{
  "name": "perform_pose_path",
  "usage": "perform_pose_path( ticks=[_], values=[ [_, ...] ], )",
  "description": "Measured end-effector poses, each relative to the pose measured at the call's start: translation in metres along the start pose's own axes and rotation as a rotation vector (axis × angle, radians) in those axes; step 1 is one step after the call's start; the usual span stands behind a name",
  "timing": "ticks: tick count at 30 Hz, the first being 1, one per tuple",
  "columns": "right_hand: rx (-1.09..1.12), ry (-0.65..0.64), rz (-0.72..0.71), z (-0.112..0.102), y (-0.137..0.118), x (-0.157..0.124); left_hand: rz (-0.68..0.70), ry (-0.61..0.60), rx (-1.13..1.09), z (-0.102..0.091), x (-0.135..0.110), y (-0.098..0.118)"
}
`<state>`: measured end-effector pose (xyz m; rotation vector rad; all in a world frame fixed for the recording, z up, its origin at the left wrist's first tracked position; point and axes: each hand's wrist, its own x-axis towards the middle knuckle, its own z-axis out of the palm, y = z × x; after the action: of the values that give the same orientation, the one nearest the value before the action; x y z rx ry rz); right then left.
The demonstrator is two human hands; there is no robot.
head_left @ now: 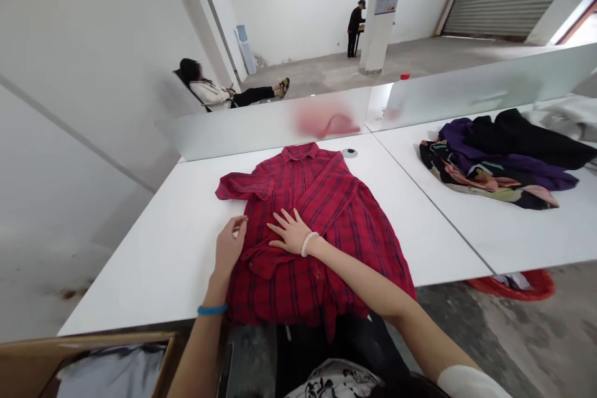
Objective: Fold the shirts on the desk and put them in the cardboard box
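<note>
A red plaid shirt (321,211) lies spread on the white table (177,230), collar at the far side and its hem hanging over the near edge. My right hand (290,230) rests flat on the shirt's middle, fingers spread, with a white bead bracelet at the wrist. My left hand (229,244) is at the shirt's left edge, fingers curled and pinching the fabric near a folded sleeve; a blue band circles that wrist.
A pile of dark, purple and patterned clothes (504,155) lies on the adjoining table at right. Frosted dividers (261,124) stand behind. A cardboard box (88,360) with cloth sits near left, a red basin (522,283) on the floor. One person reclines, another stands, far off.
</note>
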<state>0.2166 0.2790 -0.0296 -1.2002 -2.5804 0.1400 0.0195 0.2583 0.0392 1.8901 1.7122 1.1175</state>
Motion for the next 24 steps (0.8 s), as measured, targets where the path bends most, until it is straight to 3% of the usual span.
perform_pose_path(
  ticks=[4, 7, 10, 13, 16, 20, 22, 24],
  values=[
    [0.005, -0.041, 0.011, -0.005, 0.0, 0.001, 0.012, -0.026, 0.04, 0.02, 0.048, 0.007],
    [0.002, -0.04, 0.011, -0.006, -0.001, 0.001, 0.014, -0.022, 0.039, 0.038, 0.067, 0.019],
    [0.016, -0.03, 0.009, -0.006, -0.001, 0.001, 0.003, 0.028, -0.003, 0.042, 0.084, 0.026],
    [0.049, -0.035, 0.013, -0.007, -0.001, 0.001, -0.027, 0.13, -0.084, 0.026, 0.108, 0.027],
    [0.084, -0.037, 0.022, -0.009, -0.001, 0.0, -0.078, 0.268, -0.189, -0.003, 0.14, 0.027],
    [0.207, -0.027, 0.034, -0.006, -0.002, 0.001, -0.077, 0.414, -0.353, -0.042, 0.174, 0.051],
    [0.46, 0.057, 0.07, -0.003, -0.001, 0.004, -0.018, 0.42, -0.425, -0.053, 0.177, 0.075],
    [0.887, 0.247, 0.174, 0.001, 0.004, 0.01, 0.055, 0.351, -0.479, -0.053, 0.163, 0.102]
  ],
)
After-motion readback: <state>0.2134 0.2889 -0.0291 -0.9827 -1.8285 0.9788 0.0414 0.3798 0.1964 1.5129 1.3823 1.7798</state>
